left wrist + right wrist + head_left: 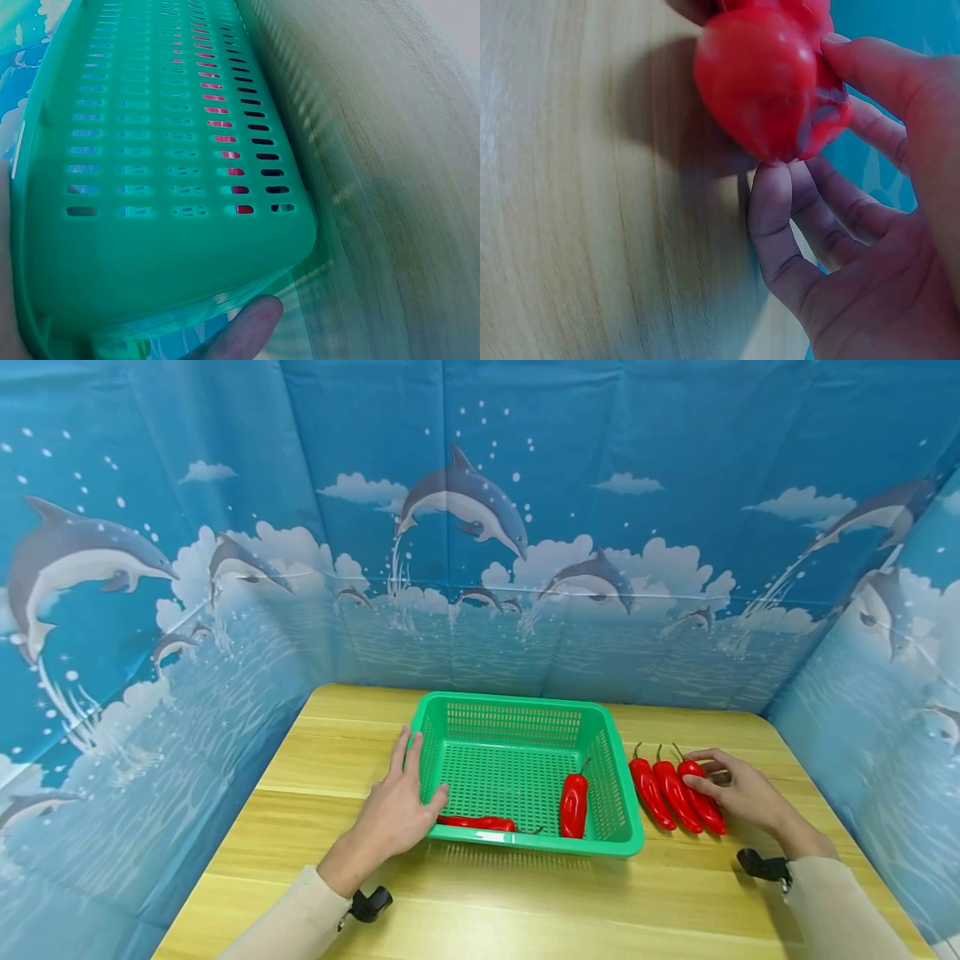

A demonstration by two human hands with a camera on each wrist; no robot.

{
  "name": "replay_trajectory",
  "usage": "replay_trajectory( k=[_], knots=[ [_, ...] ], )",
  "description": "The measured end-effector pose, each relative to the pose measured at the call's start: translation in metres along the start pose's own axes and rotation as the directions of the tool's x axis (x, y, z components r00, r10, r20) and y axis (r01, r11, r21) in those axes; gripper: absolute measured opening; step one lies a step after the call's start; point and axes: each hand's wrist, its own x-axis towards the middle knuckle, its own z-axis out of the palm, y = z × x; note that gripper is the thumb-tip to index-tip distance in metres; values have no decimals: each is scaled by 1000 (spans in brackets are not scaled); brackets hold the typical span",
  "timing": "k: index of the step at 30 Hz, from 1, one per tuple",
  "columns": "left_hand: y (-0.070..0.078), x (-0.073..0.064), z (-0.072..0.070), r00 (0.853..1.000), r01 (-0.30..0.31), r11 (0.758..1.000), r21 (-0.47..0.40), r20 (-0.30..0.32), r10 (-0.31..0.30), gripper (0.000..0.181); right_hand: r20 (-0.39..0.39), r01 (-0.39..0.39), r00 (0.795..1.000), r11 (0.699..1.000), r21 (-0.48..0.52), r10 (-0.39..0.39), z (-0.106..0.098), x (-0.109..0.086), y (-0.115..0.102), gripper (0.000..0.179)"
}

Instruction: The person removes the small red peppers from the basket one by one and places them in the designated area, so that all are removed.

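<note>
My left hand (401, 810) grips the near left corner of a green plastic basket (525, 700), its thumb over the rim and its fingers along the outside of the left wall. In the left wrist view a fingertip (259, 322) shows below the basket wall (150, 255). My right hand (738, 789) pinches the rightmost red chili pepper (705, 806) between thumb and fingers. That pepper (757, 82) shows close up in the right wrist view. Left of it lie a middle pepper (675, 793) and another pepper (651, 793), side by side, stems pointing away.
Inside the basket, one red pepper (573, 806) stands lengthwise near the right side and another (480, 822) lies along the near wall. The wooden table (510, 910) carries everything. A blue dolphin-printed curtain (465, 610) rises behind the table and along both sides.
</note>
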Motion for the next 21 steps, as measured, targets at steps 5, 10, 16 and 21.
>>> replay_trajectory(
  k=[5,10,16,21],
  knots=[
    [0,-1,0,1000,-4,1000,12,-5,4,99,-1,-1,1000,1000,1,1,0,-1,1,61],
    [0,-1,0,1000,-8,1000,19,-9,8,99,-3,-14,1000,1000,-10,14,0,-1,1,66],
    [0,-1,0,1000,-8,1000,14,-5,8,99,-6,-20,1000,1000,-15,20,1,-4,-1,66],
    [1,-2,-1,1000,-3,1000,8,-3,3,99,-3,-23,1000,999,-23,23,1,-5,-2,68]
  ],
)
